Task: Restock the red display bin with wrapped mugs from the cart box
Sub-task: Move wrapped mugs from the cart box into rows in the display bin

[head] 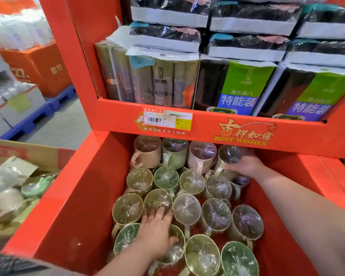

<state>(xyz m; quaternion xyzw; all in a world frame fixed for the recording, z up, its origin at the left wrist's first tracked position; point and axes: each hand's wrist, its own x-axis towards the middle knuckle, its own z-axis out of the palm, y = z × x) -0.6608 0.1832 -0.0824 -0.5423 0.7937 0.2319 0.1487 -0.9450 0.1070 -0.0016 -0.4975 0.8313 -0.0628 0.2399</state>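
Note:
The red display bin (84, 188) fills the lower middle and holds several plastic-wrapped mugs in beige, olive and green, standing mouth-up in rows. My left hand (155, 234) lies flat on the mugs at the front, fingers spread over an olive mug (157, 200) and a green mug (126, 236). At the bin's back right, my right hand (245, 166) grips a wrapped mug (228, 154) in the top row. The cart box (38, 154), brown cardboard, stands at the left edge with more wrapped mugs (34, 186) inside.
A red shelf (207, 124) with a price label overhangs the back of the bin and carries packs of bags (237, 86). Orange cartons and blue pallets (28, 120) stand on the floor at the left.

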